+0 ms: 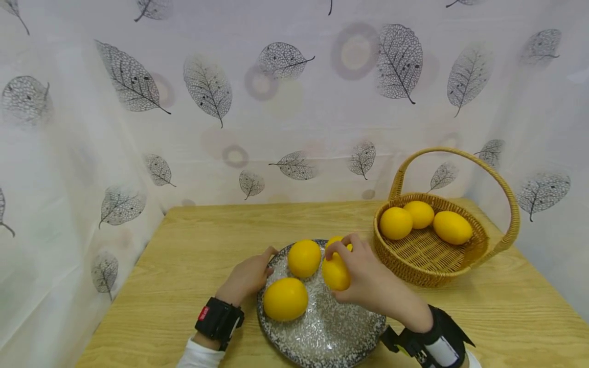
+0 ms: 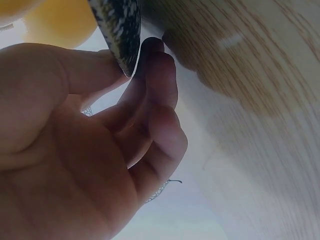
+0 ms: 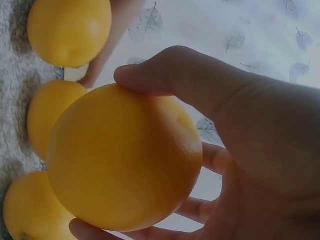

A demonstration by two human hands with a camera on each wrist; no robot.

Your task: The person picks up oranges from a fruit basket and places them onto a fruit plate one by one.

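My right hand (image 1: 368, 280) grips a yellow orange (image 1: 336, 273) over the right part of a speckled grey plate (image 1: 333, 327). In the right wrist view the thumb lies on one side of this orange (image 3: 125, 157) and the fingers curl round the other. At the plate's left edge my left hand (image 1: 247, 280) pinches the dark rim (image 2: 120, 37) between thumb and fingers. Two oranges sit plainly on the plate, one farther back (image 1: 304, 258) and one nearer (image 1: 286, 299). Another orange (image 1: 333, 240) is partly hidden behind the right hand.
A wicker basket (image 1: 423, 276) with a tall arched handle stands right of the plate. Three oranges lie inside, at its left (image 1: 396, 223), back (image 1: 419, 214) and right (image 1: 453, 228). The wooden table (image 1: 207, 230) ends at a leaf-patterned curtain (image 1: 317, 117).
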